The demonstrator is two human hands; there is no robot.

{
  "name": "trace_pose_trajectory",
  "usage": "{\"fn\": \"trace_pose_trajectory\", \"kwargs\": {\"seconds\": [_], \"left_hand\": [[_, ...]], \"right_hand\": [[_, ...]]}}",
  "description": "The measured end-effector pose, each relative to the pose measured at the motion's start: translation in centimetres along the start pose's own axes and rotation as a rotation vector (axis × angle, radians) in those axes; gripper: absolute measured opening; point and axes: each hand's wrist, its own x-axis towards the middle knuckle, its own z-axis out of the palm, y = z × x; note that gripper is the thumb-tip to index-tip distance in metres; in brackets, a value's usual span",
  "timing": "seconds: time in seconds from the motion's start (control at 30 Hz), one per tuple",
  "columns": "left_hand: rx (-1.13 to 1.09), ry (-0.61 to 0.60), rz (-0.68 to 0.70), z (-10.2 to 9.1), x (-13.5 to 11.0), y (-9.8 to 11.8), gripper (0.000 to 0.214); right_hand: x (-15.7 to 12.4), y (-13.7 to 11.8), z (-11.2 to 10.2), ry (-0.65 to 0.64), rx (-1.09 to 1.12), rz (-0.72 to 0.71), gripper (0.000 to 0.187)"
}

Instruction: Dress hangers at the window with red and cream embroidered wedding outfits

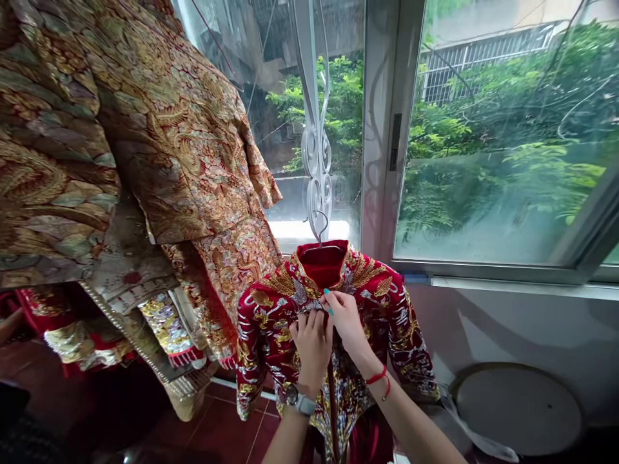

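Note:
A dark red jacket (271, 348) with gold and silver embroidery and a stand-up collar hangs on a thin wire hanger (323, 237). Its upper front is between my two hands, just below the collar. My left hand (312, 345), with a watch (298, 399) on the wrist, has its fingers curled over the silver-trimmed front edge. Higher and to the right, my right hand (345, 319) pinches the front edge near the neck opening; its nails are turquoise and a red cord bracelet (377, 376) circles the wrist. Any fastener under the fingertips is hidden.
Gold patterned garments (178, 142) hang close on the left, with fringed and beaded pieces below. A white scrolled metal bar (316, 154) stands before the window (503, 161). At lower right is a round grey object (520, 409). Red tiles (217, 425) cover the floor.

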Motion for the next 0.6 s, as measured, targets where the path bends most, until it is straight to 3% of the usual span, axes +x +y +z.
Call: {"fn": "trace_pose_trajectory", "kwargs": {"seconds": [0.17,0.27,0.37,0.43,0.47,0.5,0.53,0.6], "left_hand": [[-0.025,0.072,-0.015,1.4,-0.9,-0.1,0.019],[-0.069,0.018,-0.024,1.0,-1.3,-0.3,0.017],[-0.222,-0.054,0.033,-1.6,0.2,-3.1,0.013],[-0.309,0.025,-0.018,-4.0,3.0,-6.9,0.022],[-0.306,0.102,-0.114,-5.1,4.8,-9.1,0.034],[-0.307,0.080,-0.220,-6.0,6.8,-11.3,0.051],[-0.345,-0.055,-0.272,-6.6,8.8,-13.4,0.062],[-0.467,-0.480,-0.282,-6.7,11.9,-16.6,0.061]], "right_hand": [[0.0,-0.1,1.9,0.075,0.102,0.057,0.041],[0.0,-0.6,0.6,-0.053,0.004,0.013,0.044],[1.4,-2.0,-4.8,-0.180,-0.308,-0.208,0.046],[3.7,-3.2,-9.8,0.019,-0.507,-0.442,0.035],[5.1,-3.7,-12.2,0.102,-0.610,-0.518,0.040],[6.5,-4.0,-14.3,0.095,-0.701,-0.531,0.054],[8.0,-4.1,-16.0,-0.020,-0.761,-0.490,0.060],[10.4,-3.6,-18.1,-0.321,-0.795,-0.343,0.054]]}}
